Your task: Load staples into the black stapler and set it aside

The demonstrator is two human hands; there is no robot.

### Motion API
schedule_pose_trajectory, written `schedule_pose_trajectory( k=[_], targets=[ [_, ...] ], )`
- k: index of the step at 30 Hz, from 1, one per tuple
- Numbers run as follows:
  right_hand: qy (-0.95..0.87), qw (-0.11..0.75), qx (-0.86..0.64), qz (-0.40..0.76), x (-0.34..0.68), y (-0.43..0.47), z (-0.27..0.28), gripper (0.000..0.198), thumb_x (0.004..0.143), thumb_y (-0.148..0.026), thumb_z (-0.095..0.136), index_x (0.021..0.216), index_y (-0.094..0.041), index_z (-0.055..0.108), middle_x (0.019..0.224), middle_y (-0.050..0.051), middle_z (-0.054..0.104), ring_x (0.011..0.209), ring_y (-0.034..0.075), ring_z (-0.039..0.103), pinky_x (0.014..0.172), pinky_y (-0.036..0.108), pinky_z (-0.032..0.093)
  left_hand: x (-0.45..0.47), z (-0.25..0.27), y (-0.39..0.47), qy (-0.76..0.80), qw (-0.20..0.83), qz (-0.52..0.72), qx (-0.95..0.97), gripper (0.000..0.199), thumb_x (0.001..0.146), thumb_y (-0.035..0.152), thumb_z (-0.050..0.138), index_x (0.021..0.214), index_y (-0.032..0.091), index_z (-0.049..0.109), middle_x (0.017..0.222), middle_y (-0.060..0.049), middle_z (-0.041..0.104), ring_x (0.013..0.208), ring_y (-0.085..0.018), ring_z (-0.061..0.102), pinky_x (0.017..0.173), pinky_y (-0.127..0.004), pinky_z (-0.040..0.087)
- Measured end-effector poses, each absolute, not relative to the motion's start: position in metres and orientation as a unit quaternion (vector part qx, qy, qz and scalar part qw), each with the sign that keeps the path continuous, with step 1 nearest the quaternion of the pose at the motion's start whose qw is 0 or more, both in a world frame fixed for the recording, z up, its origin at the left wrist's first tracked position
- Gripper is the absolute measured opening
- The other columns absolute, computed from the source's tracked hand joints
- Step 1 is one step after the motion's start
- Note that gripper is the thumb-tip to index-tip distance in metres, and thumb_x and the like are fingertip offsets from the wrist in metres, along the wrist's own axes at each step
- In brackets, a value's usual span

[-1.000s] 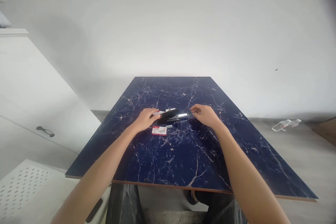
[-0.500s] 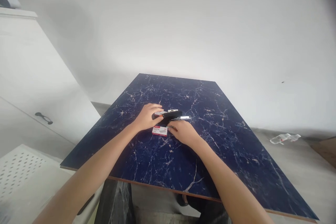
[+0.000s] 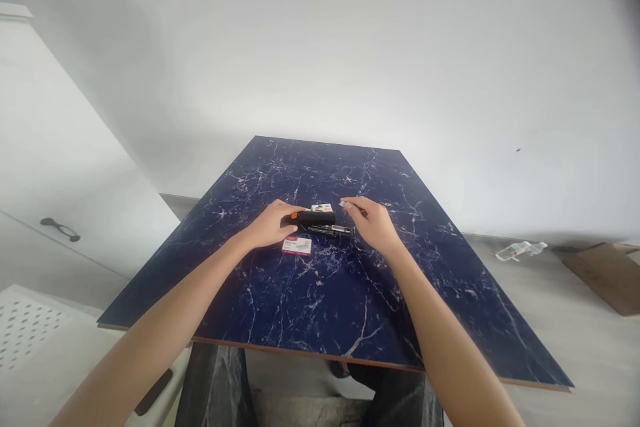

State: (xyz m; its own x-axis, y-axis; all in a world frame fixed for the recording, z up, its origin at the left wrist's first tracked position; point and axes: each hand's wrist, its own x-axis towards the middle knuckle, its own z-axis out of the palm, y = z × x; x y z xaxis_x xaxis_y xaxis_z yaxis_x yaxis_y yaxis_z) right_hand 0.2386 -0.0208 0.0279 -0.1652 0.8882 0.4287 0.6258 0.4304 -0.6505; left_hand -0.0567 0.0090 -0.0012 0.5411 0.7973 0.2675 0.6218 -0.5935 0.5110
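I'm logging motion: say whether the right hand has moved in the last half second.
Yes: judged against the blue table, the right hand has moved rightward and toward its far edge, away from the red-and-white box.

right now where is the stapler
In the head view, the stapler lies near the middle of the table, its left end at the left hand, just beyond the red-and-white pack.

The left hand [image 3: 273, 223], right hand [image 3: 371, 223] and 2 forearms [image 3: 173, 307] are bare. At the bottom of the frame, dark grey trousers [image 3: 216, 383] show paler, faded streaks. Dark footwear [image 3: 338, 368] shows at lower centre.
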Motion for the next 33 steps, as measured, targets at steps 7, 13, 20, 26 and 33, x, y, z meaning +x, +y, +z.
schedule_pose_trajectory(
  k=[7, 13, 20, 26, 33],
  targets=[
    [-0.754, 0.284, -0.548, 0.226, 0.249, -0.013, 0.019, 0.024, 0.097, -0.034, 0.056, 0.11, -0.027, 0.074, 0.1, 0.003, 0.077, 0.088, 0.021, 0.07, 0.08, 0.033, 0.051, -0.058, -0.005, 0.011, 0.395, 0.153, 0.249, 0.871, 0.05, 0.09, 0.024, 0.064, 0.139, 0.028, 0.06, 0.123, -0.01, 0.069, 0.116, -0.029, 0.059, 0.1, -0.047, 0.048],
    [-0.728, 0.314, -0.553, 0.255, 0.247, -0.015, 0.025, 0.025, 0.091, -0.038, 0.064, 0.109, -0.027, 0.076, 0.095, 0.003, 0.076, 0.083, 0.019, 0.07, 0.077, 0.031, 0.051, -0.056, -0.003, 0.01, 0.404, 0.143, 0.232, 0.873, 0.048, 0.091, 0.026, 0.062, 0.139, 0.028, 0.059, 0.121, -0.01, 0.069, 0.115, -0.03, 0.059, 0.094, -0.046, 0.05],
    [-0.73, 0.356, -0.537, 0.227, 0.239, -0.02, 0.029, 0.027, 0.093, -0.04, 0.058, 0.103, -0.025, 0.078, 0.088, 0.002, 0.076, 0.076, 0.019, 0.067, 0.073, 0.031, 0.049, -0.047, 0.002, 0.001, 0.39, 0.078, 0.266, 0.878, 0.048, 0.093, 0.026, 0.061, 0.141, 0.025, 0.056, 0.135, -0.011, 0.063, 0.124, -0.033, 0.054, 0.102, -0.053, 0.046],
    [-0.721, 0.449, -0.47, 0.24, 0.216, -0.034, 0.031, 0.029, 0.096, -0.043, 0.056, 0.097, -0.022, 0.076, 0.092, 0.003, 0.075, 0.077, 0.019, 0.066, 0.072, 0.03, 0.049, -0.013, 0.006, -0.027, 0.333, 0.007, 0.364, 0.87, 0.044, 0.097, 0.022, 0.059, 0.141, 0.028, 0.053, 0.129, -0.009, 0.065, 0.119, -0.028, 0.059, 0.104, -0.05, 0.047],
    [-0.725, 0.421, -0.417, 0.351, 0.2, -0.038, 0.021, 0.03, 0.096, -0.043, 0.055, 0.092, -0.02, 0.074, 0.082, 0.002, 0.071, 0.073, 0.017, 0.063, 0.068, 0.028, 0.05, -0.002, 0.006, -0.039, 0.307, 0.075, 0.452, 0.834, 0.023, 0.098, 0.023, 0.062, 0.121, 0.026, 0.065, 0.104, -0.005, 0.074, 0.093, -0.019, 0.07, 0.085, -0.035, 0.056]
  ],
)
